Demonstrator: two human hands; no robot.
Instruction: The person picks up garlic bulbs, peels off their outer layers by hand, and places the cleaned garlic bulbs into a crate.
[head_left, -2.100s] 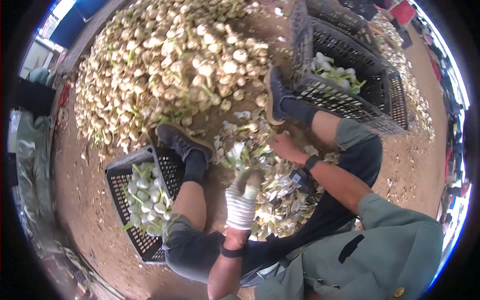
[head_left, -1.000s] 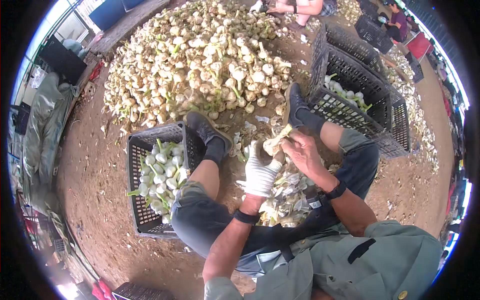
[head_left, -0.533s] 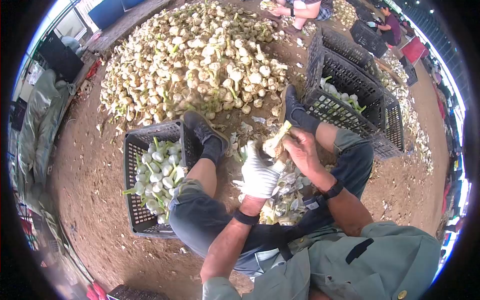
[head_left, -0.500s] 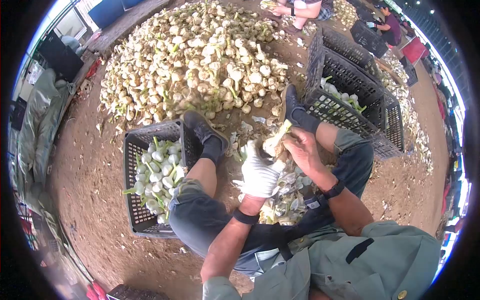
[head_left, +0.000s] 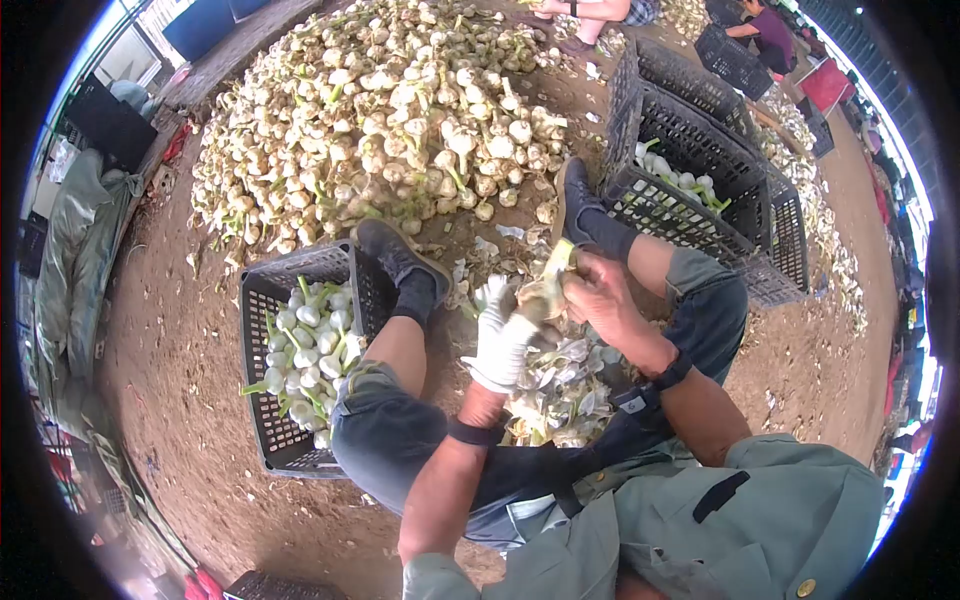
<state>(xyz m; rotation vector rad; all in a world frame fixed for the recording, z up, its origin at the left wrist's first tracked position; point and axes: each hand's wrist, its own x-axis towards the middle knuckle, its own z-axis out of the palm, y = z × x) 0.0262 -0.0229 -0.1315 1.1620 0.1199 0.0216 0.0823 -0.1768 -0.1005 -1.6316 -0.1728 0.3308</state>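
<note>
My left hand (head_left: 500, 338) wears a white glove and is closed around the lower part of a garlic bulb (head_left: 540, 291). The bulb has loose, papery outer skin and a pale stalk that points up. My bare right hand (head_left: 600, 300) pinches the skin and stalk from the right; its fingertips partly hide them. Beneath both hands, between my legs, lies a heap of peeled garlic skins (head_left: 565, 385). By my left leg, a black plastic crate (head_left: 262, 400) holds cleaned white garlic bulbs (head_left: 312, 340) with green stems.
A large pile of untrimmed garlic (head_left: 380, 120) rises in front of my feet. On the right stand black crates (head_left: 690, 225), one with some cleaned bulbs inside. Farther off, another person (head_left: 770, 40) sits by a crate. Skins litter the dirt floor (head_left: 180, 400).
My gloved left hand has shifted slightly left and turned around the bulb. My right hand's fingers have curled in tighter on the skin and stalk. The view has tilted slightly.
</note>
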